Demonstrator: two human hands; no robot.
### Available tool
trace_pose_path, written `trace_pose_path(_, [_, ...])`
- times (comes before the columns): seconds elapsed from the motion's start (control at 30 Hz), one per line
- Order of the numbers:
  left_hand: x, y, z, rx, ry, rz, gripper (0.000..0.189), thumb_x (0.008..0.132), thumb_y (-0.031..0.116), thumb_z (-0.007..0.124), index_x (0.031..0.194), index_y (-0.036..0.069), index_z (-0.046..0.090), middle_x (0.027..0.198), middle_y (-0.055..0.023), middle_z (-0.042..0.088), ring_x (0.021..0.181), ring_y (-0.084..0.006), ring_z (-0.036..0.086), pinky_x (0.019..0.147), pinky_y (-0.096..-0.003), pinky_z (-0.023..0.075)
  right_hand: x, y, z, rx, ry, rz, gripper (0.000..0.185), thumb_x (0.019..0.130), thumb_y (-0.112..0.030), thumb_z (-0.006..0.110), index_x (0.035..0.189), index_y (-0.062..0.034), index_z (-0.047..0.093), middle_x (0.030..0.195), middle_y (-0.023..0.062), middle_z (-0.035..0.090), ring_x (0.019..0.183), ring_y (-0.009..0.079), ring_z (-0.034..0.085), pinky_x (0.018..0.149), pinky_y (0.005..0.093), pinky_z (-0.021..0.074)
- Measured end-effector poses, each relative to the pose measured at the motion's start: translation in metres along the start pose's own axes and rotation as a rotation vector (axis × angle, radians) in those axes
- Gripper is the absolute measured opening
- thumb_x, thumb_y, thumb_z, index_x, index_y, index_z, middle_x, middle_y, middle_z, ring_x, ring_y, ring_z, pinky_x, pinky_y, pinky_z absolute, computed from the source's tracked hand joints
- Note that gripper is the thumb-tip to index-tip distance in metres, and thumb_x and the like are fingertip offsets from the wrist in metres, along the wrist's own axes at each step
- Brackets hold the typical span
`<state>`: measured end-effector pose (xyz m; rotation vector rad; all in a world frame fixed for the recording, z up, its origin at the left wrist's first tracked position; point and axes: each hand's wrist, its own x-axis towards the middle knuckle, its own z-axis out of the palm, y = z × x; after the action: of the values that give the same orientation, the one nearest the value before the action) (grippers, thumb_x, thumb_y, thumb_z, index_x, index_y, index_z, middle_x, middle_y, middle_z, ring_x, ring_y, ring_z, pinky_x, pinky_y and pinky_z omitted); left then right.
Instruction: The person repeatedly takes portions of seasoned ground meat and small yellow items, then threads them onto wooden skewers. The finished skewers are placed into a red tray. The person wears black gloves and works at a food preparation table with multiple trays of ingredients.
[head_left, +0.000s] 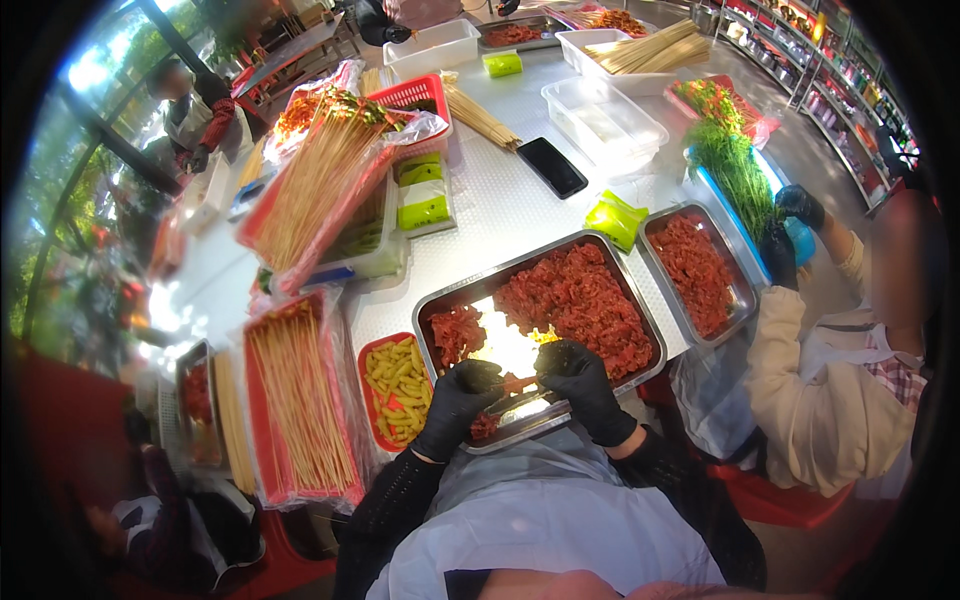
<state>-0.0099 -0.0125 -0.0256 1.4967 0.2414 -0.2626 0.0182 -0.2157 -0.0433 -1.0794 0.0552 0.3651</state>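
Note:
Both my hands wear black gloves and meet over the near edge of a steel tray. The tray holds sliced raw red meat, most of it on the right side, with a smaller heap at the left. My left hand has its fingers curled at a strip of meat between the hands. My right hand pinches its fingers at the other side of the strip. Its fingertips are partly hidden. A small red tray of yellow-green pickled peppers stands beside my left hand.
To the left lies a red tray of bamboo skewers. A smaller steel tray of meat stands at the right, near a co-worker's gloved hands and green herbs. Farther back are a phone and clear plastic containers.

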Motion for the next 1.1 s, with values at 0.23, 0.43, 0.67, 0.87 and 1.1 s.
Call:
trace_pose_path(0.23, [0.003, 0.012, -0.002, 0.110, -0.022, 0.057, 0.020, 0.077, 0.004, 0.071, 0.095, 0.002, 0.063, 0.090, -0.0029, 0.065, 0.084, -0.0100, 0.059, 0.076, -0.0247, 0.0471, 0.007, 0.013, -0.011, -0.343, -0.107, -0.094, 0.031, 0.082, -0.006, 0.065, 0.111, -0.0017, 0.058, 0.099, 0.0044, 0.062, 0.078, 0.0093, 0.058, 0.069, 0.0240, 0.0491])
trace_pose_path(0.43, [0.006, 0.028, 0.004, 0.543, -0.180, 0.325, 0.018, 0.079, 0.006, 0.069, 0.095, 0.004, 0.062, 0.088, -0.0075, 0.064, 0.081, -0.0156, 0.061, 0.072, -0.0273, 0.0488, 0.018, 0.020, -0.007, -0.604, -0.382, -0.301, 0.035, 0.085, -0.014, 0.064, 0.116, -0.0009, 0.056, 0.106, 0.0087, 0.060, 0.093, 0.0139, 0.057, 0.080, 0.0277, 0.0474])
trace_pose_path(0.67, [0.015, 0.031, -0.002, 0.612, -0.233, 0.318, 0.026, 0.073, -0.001, 0.066, 0.099, 0.002, 0.063, 0.088, -0.0063, 0.066, 0.080, -0.0126, 0.062, 0.074, -0.0263, 0.0496, 0.015, 0.007, -0.009, -0.498, -0.425, 0.106, 0.026, 0.083, -0.022, 0.068, 0.096, 0.0010, 0.064, 0.082, 0.0061, 0.065, 0.075, 0.0120, 0.060, 0.069, 0.0269, 0.0475])
trace_pose_path(0.87, [0.020, 0.024, -0.012, 0.594, -0.169, 0.288, 0.023, 0.075, 0.002, 0.069, 0.097, 0.002, 0.064, 0.087, -0.0059, 0.066, 0.078, -0.0105, 0.061, 0.073, -0.0253, 0.0494, 0.014, 0.006, -0.016, -0.341, -0.396, 0.237, 0.021, 0.078, -0.011, 0.070, 0.093, 0.0029, 0.065, 0.083, 0.0071, 0.066, 0.074, 0.0113, 0.061, 0.069, 0.0264, 0.0484])
trace_pose_path(1.1, [0.020, 0.028, -0.014, 0.524, -0.158, 0.222, 0.021, 0.078, 0.002, 0.066, 0.098, 0.000, 0.063, 0.089, -0.0061, 0.066, 0.081, -0.0111, 0.060, 0.075, -0.0249, 0.0485, 0.010, 0.000, -0.010, -0.236, -0.296, 0.268, 0.020, 0.077, -0.005, 0.068, 0.094, 0.0036, 0.065, 0.083, 0.0069, 0.066, 0.075, 0.0117, 0.061, 0.070, 0.0260, 0.0490])
